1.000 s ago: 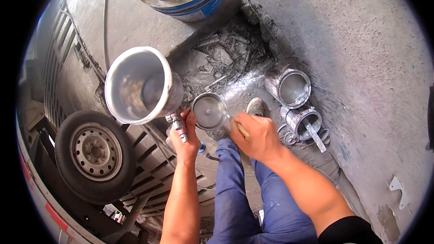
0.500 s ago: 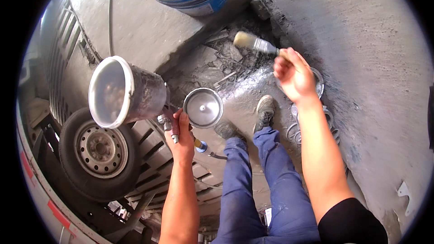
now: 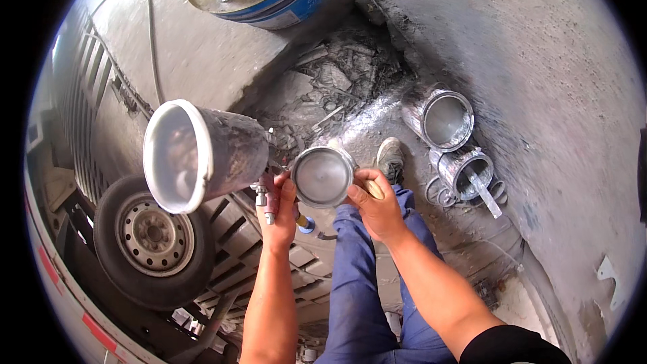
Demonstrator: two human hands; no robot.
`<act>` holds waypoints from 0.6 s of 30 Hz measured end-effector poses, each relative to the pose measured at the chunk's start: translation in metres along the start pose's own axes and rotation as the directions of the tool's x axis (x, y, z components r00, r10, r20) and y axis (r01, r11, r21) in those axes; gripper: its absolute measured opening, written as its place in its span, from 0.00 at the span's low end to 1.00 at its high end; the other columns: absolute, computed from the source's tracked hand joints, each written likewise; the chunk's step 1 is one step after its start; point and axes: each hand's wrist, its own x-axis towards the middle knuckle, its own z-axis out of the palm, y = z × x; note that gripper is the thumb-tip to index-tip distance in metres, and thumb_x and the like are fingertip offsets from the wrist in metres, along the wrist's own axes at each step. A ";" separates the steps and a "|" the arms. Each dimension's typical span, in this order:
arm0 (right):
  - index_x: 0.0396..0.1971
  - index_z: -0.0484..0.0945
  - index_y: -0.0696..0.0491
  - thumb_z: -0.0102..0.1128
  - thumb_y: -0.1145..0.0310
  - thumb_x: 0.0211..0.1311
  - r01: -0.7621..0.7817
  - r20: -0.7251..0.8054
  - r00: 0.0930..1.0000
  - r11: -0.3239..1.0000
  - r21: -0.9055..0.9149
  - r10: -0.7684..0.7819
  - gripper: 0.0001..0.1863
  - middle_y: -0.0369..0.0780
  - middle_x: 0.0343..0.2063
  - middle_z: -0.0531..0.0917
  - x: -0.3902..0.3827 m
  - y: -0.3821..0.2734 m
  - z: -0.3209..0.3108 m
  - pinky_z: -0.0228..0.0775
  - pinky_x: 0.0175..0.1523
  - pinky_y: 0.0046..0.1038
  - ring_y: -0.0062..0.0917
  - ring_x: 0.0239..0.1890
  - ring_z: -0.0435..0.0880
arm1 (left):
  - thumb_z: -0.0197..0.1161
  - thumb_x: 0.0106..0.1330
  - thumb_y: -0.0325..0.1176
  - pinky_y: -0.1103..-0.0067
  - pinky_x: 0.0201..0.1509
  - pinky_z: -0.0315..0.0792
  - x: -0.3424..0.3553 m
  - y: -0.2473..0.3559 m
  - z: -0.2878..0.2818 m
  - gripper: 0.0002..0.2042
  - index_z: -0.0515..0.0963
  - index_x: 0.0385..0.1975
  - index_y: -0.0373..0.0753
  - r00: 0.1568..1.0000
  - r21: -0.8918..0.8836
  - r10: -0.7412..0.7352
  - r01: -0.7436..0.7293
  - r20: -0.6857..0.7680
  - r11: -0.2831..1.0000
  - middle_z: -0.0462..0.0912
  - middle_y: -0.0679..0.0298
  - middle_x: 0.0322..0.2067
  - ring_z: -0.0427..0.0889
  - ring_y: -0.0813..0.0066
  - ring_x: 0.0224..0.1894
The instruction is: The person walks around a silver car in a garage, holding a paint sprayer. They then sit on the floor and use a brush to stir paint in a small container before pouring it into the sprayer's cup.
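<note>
My left hand (image 3: 280, 212) is closed round a dark red spray gun (image 3: 271, 203) with metal fittings. A whitish plastic pot (image 3: 236, 145) with a broad pale rim sits tilted beside the gun and appears joined to it. Just right of my left fingers is a round, shallow grey metal lid or cup (image 3: 322, 176), its hollow face turned up. My right hand (image 3: 377, 205) touches that piece's right edge. Between its fingers shows the wooden handle of a paintbrush (image 3: 373, 189); the bristles are hidden.
Two paint-smeared cans (image 3: 448, 121) stand at right, the nearer holding a flat stick (image 3: 485, 195). A blue drum (image 3: 290, 10) is at the far side, beyond broken debris (image 3: 337, 81). A spare wheel (image 3: 155, 234) lies left. A hose (image 3: 151, 40) loops behind.
My right hand has come down and left from above the cans to the round metal piece, carrying the paintbrush. My left hand still grips the spray gun. The cans now show fully.
</note>
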 end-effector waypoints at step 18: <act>0.44 0.69 0.56 0.59 0.79 0.57 0.110 -0.431 0.676 0.660 -0.743 -0.598 0.15 0.36 0.33 0.77 -0.036 -0.141 -0.150 0.72 0.37 0.22 0.18 0.33 0.76 | 0.58 0.68 0.37 0.80 0.33 0.68 -0.030 -0.049 0.006 0.12 0.75 0.30 0.34 0.998 0.208 -0.033 0.023 0.045 0.978 0.75 0.68 0.21 0.73 0.81 0.26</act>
